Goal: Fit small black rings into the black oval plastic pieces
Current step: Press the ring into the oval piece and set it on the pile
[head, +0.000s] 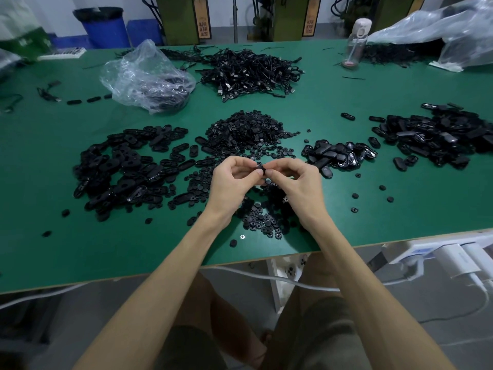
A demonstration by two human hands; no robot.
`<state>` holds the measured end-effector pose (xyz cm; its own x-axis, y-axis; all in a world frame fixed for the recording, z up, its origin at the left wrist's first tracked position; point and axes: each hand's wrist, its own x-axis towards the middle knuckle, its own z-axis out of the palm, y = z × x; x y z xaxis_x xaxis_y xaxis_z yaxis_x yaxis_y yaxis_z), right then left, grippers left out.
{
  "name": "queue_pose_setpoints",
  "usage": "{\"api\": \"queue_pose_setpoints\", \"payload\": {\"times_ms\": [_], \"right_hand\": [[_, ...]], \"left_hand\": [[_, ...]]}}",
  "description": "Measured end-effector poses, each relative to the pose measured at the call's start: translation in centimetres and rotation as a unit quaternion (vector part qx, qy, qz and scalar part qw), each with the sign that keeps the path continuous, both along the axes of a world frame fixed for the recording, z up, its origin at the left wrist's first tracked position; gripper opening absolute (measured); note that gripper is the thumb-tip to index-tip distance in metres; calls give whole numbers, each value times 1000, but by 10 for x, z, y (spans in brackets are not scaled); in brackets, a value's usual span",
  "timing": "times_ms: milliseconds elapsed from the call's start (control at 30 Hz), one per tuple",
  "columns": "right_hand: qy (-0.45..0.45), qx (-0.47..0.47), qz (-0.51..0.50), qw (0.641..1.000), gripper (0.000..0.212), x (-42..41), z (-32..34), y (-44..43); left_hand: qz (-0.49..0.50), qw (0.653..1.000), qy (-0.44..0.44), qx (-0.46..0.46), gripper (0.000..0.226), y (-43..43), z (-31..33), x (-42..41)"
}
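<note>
My left hand (234, 182) and my right hand (296, 182) meet above the green table (346, 225), fingertips pinching one small black oval piece (260, 170) between them. Whether a ring sits in it is hidden by my fingers. A heap of small black rings (245, 132) lies just beyond my hands, and more rings (264, 222) are scattered beneath my wrists. A pile of black oval plastic pieces (125, 166) spreads to the left. A smaller pile of oval pieces (338, 154) lies to the right.
A bigger pile of black parts (440, 134) lies far right. A tangle of black cables (248, 72) and a clear plastic bag (149, 76) sit at the back, a bottle (356, 44) behind them. The table's front edge runs near my forearms.
</note>
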<state>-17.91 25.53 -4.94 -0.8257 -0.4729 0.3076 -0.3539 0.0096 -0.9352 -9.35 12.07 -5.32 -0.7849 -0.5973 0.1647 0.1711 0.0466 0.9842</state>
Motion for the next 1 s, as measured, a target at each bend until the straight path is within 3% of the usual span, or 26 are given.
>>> {"api": "queue_pose_setpoints", "payload": {"times_ms": [200,333,567,1000], "right_hand": [[58,57,20,996,26,5,3,-4],[26,23,19,999,29,3,4,-3],[-22,3,16,1000,11,-1,-2,-2],[-24,-8,41,999,6,1,0,-2]], "left_hand": [[22,998,7,65,19,-4,1,1],[13,996,8,82,16,-4,3,1],[-12,1000,-5,18,20,2,4,2],[15,996,-43,-75,18,5,4,-1]]}}
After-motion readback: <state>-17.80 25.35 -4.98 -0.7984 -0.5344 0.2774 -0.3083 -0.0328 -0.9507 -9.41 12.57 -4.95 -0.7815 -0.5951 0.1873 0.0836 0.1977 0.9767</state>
